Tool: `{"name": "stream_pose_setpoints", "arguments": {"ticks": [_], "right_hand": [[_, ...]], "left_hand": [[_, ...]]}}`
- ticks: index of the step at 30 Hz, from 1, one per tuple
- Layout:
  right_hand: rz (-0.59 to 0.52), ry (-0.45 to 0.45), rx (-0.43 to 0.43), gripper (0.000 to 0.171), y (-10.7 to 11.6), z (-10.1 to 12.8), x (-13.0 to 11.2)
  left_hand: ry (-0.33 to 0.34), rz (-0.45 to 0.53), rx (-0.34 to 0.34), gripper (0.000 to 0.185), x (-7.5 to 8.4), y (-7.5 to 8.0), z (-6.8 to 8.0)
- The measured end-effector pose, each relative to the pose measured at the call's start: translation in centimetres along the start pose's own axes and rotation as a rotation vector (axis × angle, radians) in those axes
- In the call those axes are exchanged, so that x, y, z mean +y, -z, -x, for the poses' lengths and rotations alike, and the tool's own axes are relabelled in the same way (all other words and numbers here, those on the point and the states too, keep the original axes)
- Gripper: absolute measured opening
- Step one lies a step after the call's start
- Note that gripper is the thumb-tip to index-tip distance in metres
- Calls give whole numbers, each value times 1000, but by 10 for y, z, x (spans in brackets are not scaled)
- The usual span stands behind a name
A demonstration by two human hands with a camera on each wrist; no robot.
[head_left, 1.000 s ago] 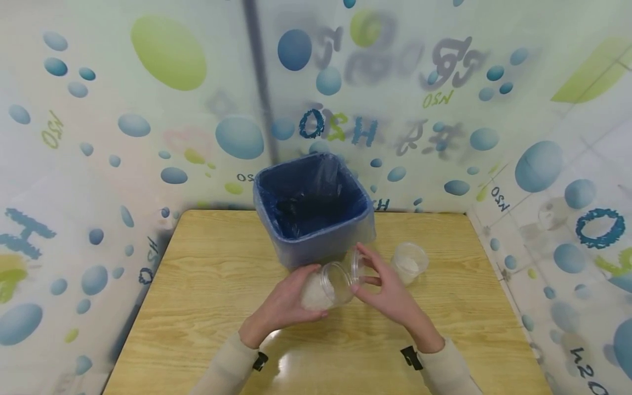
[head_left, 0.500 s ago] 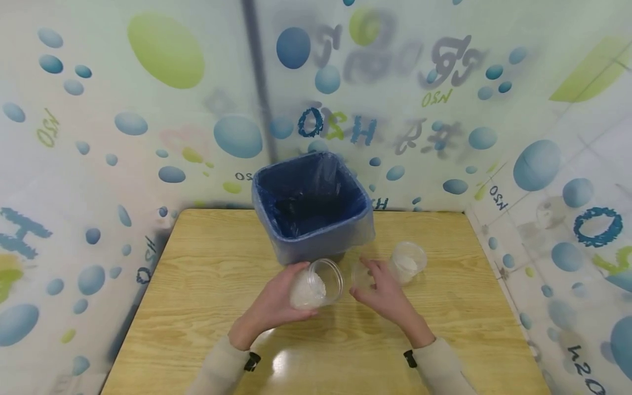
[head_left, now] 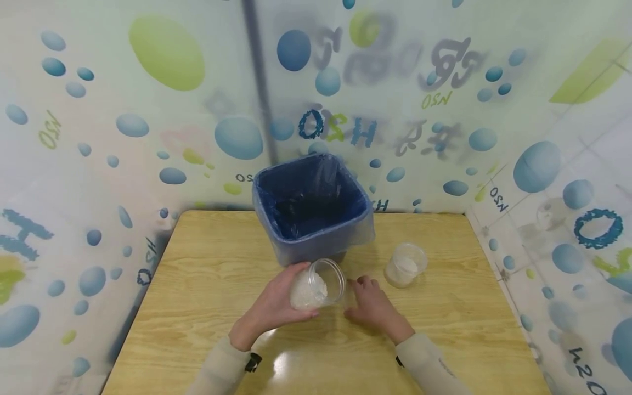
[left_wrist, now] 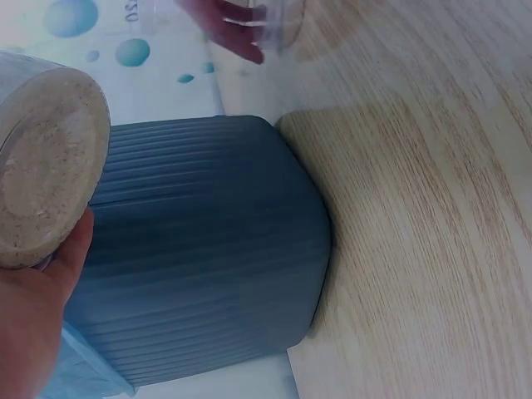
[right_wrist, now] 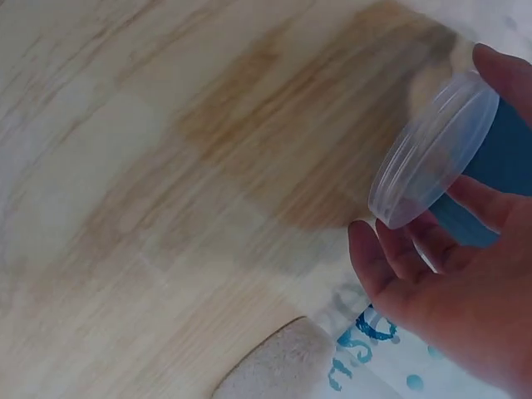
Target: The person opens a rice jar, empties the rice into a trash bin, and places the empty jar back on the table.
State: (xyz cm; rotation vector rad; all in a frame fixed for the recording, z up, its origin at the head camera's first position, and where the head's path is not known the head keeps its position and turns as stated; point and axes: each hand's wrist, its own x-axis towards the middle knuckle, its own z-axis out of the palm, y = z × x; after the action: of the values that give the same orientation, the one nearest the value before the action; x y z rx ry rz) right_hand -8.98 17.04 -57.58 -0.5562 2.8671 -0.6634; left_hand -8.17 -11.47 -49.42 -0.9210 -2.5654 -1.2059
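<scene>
My left hand [head_left: 274, 310] grips a clear plastic jar [head_left: 318, 285] part full of white grains, its open mouth tilted up toward the bin. The left wrist view shows the jar's grainy base [left_wrist: 46, 158] against my palm [left_wrist: 33, 324]. My right hand [head_left: 373, 305] sits low over the table just right of the jar. The right wrist view shows it pinching the clear round lid [right_wrist: 432, 150] between thumb and fingertips [right_wrist: 391, 258]. The lid is off the jar and hard to make out in the head view.
A blue bin [head_left: 311, 203] lined with a clear bag stands at the back middle of the wooden table [head_left: 207, 274], right behind the jar. A second clear jar [head_left: 406, 265] with white contents stands to the right. Patterned walls close in the table on three sides.
My right hand has drawn the lid away from the jar's mouth and sunk down toward the table. The left hand has shifted the jar slightly left, mouth now uncovered.
</scene>
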Motion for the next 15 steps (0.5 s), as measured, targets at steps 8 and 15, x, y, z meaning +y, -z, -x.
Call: {"name": "stream_pose_setpoints", "arguments": {"ticks": [8, 15], "right_hand": [[69, 12, 4, 73, -2, 1, -3], [30, -20, -18, 86, 0, -1, -2]], "left_hand": [[1, -4, 10, 100, 2, 4, -1], [-6, 8, 24, 100, 8, 20, -2]]}}
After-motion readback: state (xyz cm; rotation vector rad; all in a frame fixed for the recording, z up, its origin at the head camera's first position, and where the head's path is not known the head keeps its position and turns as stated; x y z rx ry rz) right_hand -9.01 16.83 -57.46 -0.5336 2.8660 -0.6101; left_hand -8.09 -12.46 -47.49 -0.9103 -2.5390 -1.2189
